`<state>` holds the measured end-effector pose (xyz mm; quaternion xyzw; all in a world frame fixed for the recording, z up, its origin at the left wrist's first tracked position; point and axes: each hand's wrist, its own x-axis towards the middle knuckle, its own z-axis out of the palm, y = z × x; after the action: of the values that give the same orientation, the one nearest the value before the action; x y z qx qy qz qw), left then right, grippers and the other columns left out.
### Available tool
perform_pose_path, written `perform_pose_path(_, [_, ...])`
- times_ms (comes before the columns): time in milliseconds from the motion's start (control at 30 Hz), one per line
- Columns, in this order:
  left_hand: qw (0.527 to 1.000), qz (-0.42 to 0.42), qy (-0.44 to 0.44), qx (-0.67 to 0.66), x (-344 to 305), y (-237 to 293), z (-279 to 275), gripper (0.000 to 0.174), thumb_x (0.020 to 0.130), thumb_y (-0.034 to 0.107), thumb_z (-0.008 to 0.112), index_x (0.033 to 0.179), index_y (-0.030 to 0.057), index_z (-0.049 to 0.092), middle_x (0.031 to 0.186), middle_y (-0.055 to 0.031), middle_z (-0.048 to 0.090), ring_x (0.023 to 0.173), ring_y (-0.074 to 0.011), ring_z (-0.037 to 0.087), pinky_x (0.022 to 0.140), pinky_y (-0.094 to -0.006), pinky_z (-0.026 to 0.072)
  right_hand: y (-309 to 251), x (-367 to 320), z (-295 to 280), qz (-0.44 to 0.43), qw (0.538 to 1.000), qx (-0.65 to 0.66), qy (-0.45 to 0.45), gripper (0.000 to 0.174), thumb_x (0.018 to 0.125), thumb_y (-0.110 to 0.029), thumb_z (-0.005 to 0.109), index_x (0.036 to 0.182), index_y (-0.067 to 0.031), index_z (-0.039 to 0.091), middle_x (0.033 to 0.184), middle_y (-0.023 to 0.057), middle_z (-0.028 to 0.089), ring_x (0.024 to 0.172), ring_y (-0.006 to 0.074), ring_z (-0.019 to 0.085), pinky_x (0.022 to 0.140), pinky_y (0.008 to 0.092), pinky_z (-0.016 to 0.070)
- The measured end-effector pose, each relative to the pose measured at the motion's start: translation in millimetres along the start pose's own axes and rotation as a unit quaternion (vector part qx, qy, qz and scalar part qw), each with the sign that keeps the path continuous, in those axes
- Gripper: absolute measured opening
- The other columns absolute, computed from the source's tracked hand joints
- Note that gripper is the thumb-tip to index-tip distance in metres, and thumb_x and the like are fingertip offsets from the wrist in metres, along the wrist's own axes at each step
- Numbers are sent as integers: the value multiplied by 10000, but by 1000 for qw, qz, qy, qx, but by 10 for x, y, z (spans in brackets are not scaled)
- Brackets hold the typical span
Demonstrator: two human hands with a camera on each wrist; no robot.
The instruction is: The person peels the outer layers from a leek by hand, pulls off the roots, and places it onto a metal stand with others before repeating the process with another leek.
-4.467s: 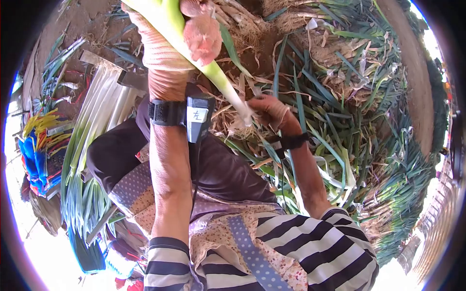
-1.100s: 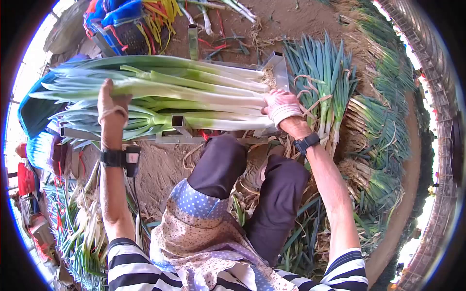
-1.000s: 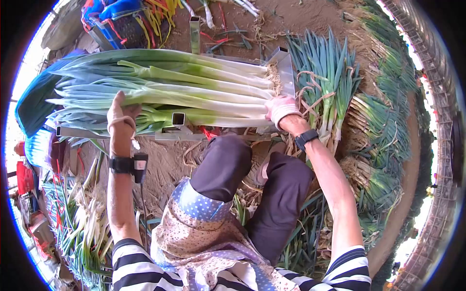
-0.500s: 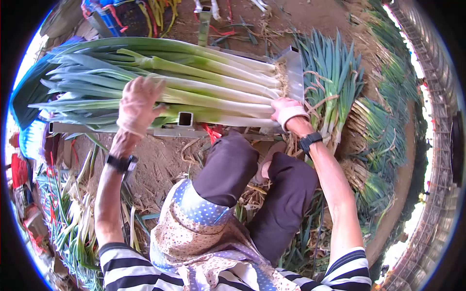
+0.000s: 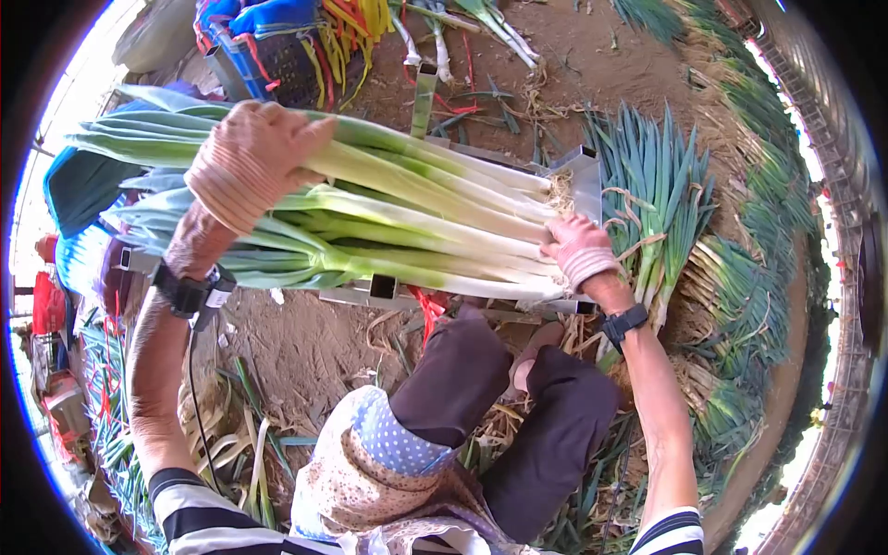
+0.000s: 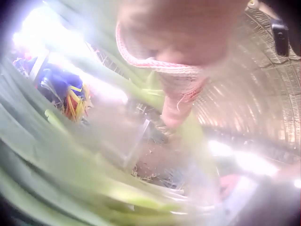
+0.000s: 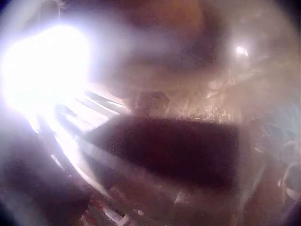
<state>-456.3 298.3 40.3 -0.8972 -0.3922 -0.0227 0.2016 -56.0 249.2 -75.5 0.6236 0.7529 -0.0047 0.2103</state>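
A row of long green onions [image 5: 407,222], white stalks to the right and blue-green leaves to the left, lies in a metal frame [image 5: 583,185]. My left hand [image 5: 254,162], in a pinkish ribbed covering, grips a green onion where the stalk turns to leaf, above the others. In the left wrist view, that hand [image 6: 176,42] is blurred, with a pale green stalk [image 6: 190,136] beside its thumb. My right hand [image 5: 578,248] holds white ends near the roots, its fingers bent over them. The right wrist view is too blurred to show this hold.
A bundle of green onions [image 5: 652,203] stands right of the frame, with more piles [image 5: 740,287] beyond. A basket with blue cloth and yellow and red ties [image 5: 287,46] is at the back. Square metal posts [image 5: 424,97] rise from the frame. Loose onions [image 5: 439,42] lie behind.
At first the hands held one stalk away from the frame; later both were over the row. In the last half second the left hand has risen with a green onion; the right stays at the root ends.
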Motion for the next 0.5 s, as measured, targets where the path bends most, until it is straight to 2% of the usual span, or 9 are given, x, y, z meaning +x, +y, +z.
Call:
perform_pose_path(67, [1000,-25,-12,-1,170,-96,-31,608,667,356,722,1225,166,572,1025,-49,627,957,-242,577,862,-383,460,76,150,-188,56,998,-30,2,397,822,-466,610,1015,-119,601,961,101,599,873,230,577,678,362,513])
perform_pose_path(100, [999,-33,-7,-7,238,-168,21,611,670,351,724,1233,171,567,1033,-50,628,961,-246,577,861,-383,462,127,154,-297,27,995,-73,59,383,841,-451,594,1031,-119,590,938,88,595,846,212,565,636,351,508])
perform_pose_path(200, [999,-32,28,-11,402,-355,350,606,673,349,732,1232,186,566,1039,-32,633,958,-252,576,838,-389,471,250,400,-456,22,993,-55,106,292,788,-340,657,940,-93,629,950,102,607,895,253,589,697,369,535])
perform_pose_path(233, [999,-46,1,-19,472,-381,465,602,671,355,735,1225,191,569,1033,-21,634,952,-251,576,825,-393,473,293,546,-369,7,986,-55,158,266,748,-292,678,887,-68,643,946,117,617,898,273,606,707,374,545])
perform_pose_path(267, [998,-60,-27,-27,530,-393,592,597,668,361,737,1218,196,572,1027,-11,634,946,-250,576,811,-396,475,342,682,-283,12,985,-72,158,272,745,-264,676,881,-31,643,918,126,627,876,274,624,691,379,550])
perform_pose_path(333, [997,-46,3,-57,623,-428,941,590,659,348,749,1199,188,575,965,-25,645,915,-259,585,783,-402,477,326,819,-277,-3,985,-69,159,268,759,-235,656,889,0,643,901,141,630,881,277,632,702,381,552])
perform_pose_path(400, [996,-47,-32,-74,737,-451,1236,498,712,408,704,1151,205,582,927,-40,653,908,-252,613,764,-412,498,350,1025,-48,-10,982,-87,168,213,786,-177,612,904,-4,647,887,136,634,855,274,643,657,393,559])
perform_pose_path(467, [994,-56,-34,-91,846,-370,1361,428,713,385,705,1079,188,604,903,-60,652,897,-272,617,759,-424,494,333,1182,129,33,983,-120,133,176,804,-132,570,910,-17,650,904,131,637,826,258,649,584,396,557])
perform_pose_path(500, [994,-57,-46,-83,895,-315,1400,453,707,367,711,1104,178,601,902,-55,649,889,-274,605,762,-421,484,328,1217,192,22,984,-121,128,167,809,-109,555,911,-17,650,902,136,639,817,247,652,539,392,551])
